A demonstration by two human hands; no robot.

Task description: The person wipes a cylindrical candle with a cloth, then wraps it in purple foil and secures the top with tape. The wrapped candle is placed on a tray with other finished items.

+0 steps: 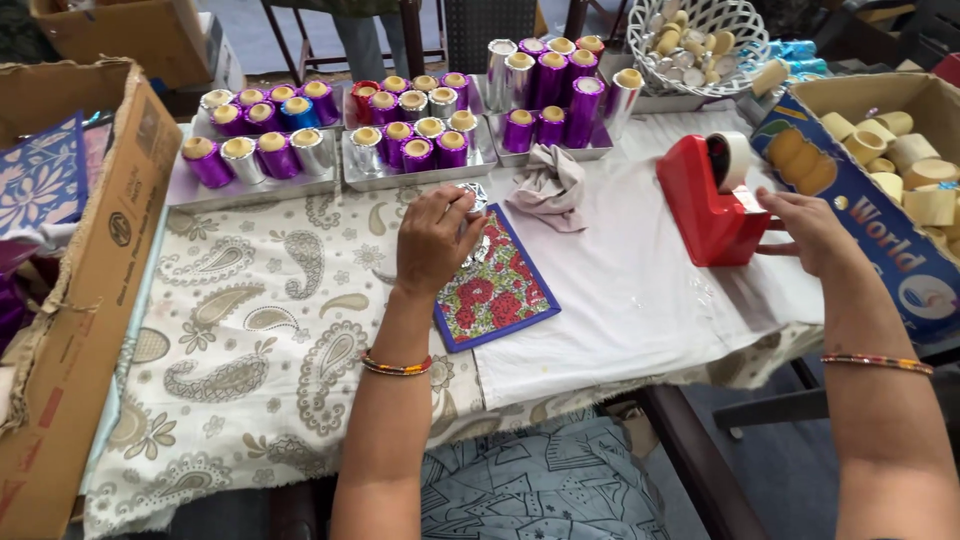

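My left hand is closed around a small silver foil-wrapped piece, held just above a floral red and blue mat on the table. Over at the red tape dispenser, my right hand has its fingertips at the dispenser's cutting end, pinching at the tape. A white tape roll sits on top of the dispenser.
Metal trays of purple, silver, red and blue foil-wrapped cylinders line the table's far side. A crumpled grey cloth lies near them. Cardboard boxes stand left and right, the right one holding bare tan cylinders. A white wire basket sits behind.
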